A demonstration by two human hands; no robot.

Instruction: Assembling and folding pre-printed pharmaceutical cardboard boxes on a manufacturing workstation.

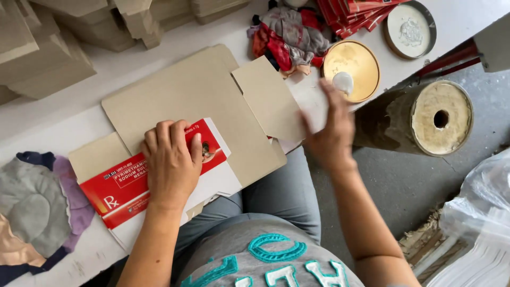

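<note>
- A grey and purple rag [37, 202] lay at the far left of the white worktable [48, 119], well to the left of the left hand [171, 162], with stacks of plain brown cardboard blanks [48, 48] piled beyond it at the table's far edge.
- The left hand lay palm down, fingers spread flat and closed on nothing, pressing a red-and-white printed carton blank [125, 186] against the table; the blank's long axis ran from lower left to upper right beneath the palm, its red panel sticking out on both sides of the hand.
- Just beyond the left hand's fingertips, a larger unprinted carton blank [196, 101] lay brown side up, its flaps reaching rightward toward the right hand [332, 135].
- The right hand was blurred; it seemed to hold or press a white flap [311, 103] at the right end of the brown blank, but how tightly the fingers closed could not be told.
- Immediately past the right hand's fingers stood a round gold tin [351, 66] holding a white lump, nearer to that hand than to the left; a heap of red and grey rags [289, 34] lay to its left.
- Right of the right hand, off the table's edge, a thick roll [419, 119] with a hollow core lay on its side, a second round tin [410, 29] of white paste resting beyond it.
</note>
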